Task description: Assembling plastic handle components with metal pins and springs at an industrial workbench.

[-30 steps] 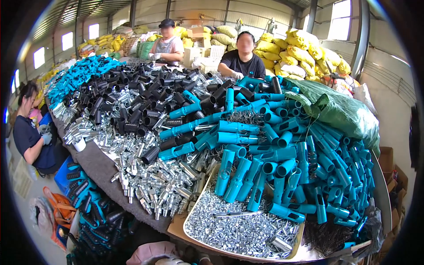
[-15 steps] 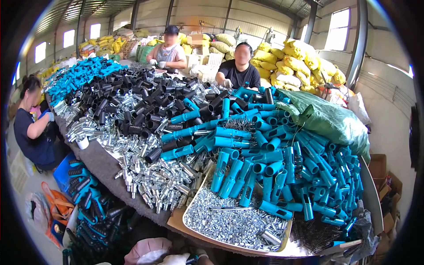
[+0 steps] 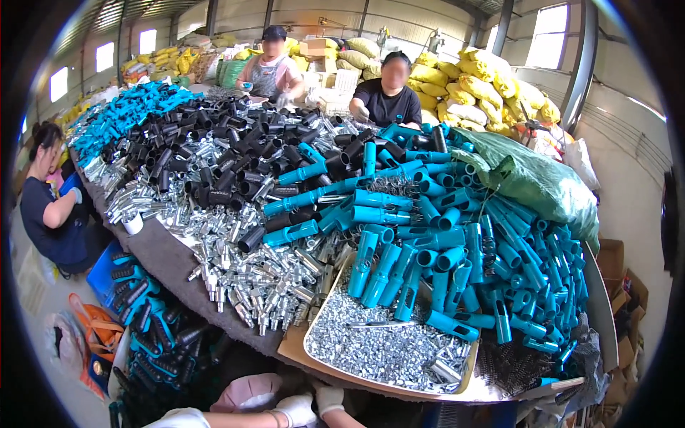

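Note:
My left hand [image 3: 294, 409] and my right hand [image 3: 330, 398] wear white gloves and sit close together at the bottom edge, just below the table's near rim. Whether they hold anything is hidden. Right above them lies a shallow tray [image 3: 314, 322] full of small silver screws. Behind the tray is a heap of teal plastic handles [image 3: 457, 264]. A pile of silver metal fittings [image 3: 264, 282] lies to the left of the tray. A pink rounded object [image 3: 246, 392] is beside my left hand.
Black tubes [image 3: 214, 153] and more teal parts [image 3: 125, 114] cover the far table. A green sack [image 3: 531, 182] lies at the right. Two people [image 3: 389, 93] work at the far side, a third person [image 3: 50, 214] at the left. Bins of assembled handles [image 3: 153, 335] stand lower left.
My gloved hands have come a little further into view at the bottom edge. The view has shifted slightly; the piles on the table have not moved.

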A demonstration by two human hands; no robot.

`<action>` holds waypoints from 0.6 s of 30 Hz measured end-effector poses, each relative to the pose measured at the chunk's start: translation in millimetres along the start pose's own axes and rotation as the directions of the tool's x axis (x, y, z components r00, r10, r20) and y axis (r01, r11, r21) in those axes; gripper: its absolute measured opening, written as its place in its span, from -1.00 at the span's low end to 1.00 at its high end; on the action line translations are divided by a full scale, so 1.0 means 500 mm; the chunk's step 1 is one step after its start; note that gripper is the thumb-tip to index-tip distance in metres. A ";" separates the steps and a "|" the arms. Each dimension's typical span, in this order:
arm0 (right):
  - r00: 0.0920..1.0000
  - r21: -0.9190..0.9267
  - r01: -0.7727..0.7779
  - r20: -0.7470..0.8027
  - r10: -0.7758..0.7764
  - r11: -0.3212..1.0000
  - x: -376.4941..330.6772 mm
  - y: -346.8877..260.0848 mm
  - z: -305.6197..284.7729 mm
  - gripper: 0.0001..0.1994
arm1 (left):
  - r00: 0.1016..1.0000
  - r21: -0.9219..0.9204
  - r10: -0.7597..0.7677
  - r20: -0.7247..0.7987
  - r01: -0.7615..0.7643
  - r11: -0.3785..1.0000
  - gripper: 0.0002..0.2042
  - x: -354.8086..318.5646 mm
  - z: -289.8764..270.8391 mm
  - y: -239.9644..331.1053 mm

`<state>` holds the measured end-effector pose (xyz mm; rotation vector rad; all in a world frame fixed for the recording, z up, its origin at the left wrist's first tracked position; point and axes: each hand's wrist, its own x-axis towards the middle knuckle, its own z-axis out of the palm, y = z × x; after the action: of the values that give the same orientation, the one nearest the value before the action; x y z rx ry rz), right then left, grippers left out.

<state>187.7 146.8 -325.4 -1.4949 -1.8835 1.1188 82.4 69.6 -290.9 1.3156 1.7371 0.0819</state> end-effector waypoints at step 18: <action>0.957 0.820 -0.163 -0.004 0.290 0.549 -0.109 -0.054 -0.208 -0.64 | 0.870 -0.043 0.317 -0.378 -0.359 0.933 -0.51 -0.419 -0.393 0.027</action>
<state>269.2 124.4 -240.0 -1.1987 -0.8125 1.6437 -42.8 -1.7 -42.1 1.5831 1.7508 0.6561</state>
